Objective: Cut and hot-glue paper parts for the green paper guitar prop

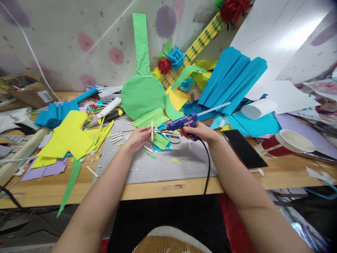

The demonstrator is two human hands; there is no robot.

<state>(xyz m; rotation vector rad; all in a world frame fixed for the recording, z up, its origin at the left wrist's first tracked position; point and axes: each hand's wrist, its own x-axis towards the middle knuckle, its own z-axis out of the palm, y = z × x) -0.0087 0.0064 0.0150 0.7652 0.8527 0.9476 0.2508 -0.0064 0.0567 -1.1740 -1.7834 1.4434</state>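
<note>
My right hand [198, 131] grips a blue hot glue gun [181, 122] by its handle, with a long translucent glue stick [213, 108] poking out of its back. The nozzle points left toward my left hand [140, 137], which pinches a thin pale stick [152, 130] held upright between the fingertips. Nozzle and stick are close together; whether they touch I cannot tell. Below the gun lie white-handled scissors [173, 137] on green and blue paper scraps. Behind my hands a green paper-covered round shape with a long neck [143, 95] leans against the wall.
A grey cutting mat [168, 168] covers the table's middle. Yellow paper [71, 135] and short white sticks [116, 137] lie left. To the right are a black phone [244, 147], a paper cup [285, 144] and pleated blue paper [231, 79]. The gun's black cord [209, 165] hangs over the front edge.
</note>
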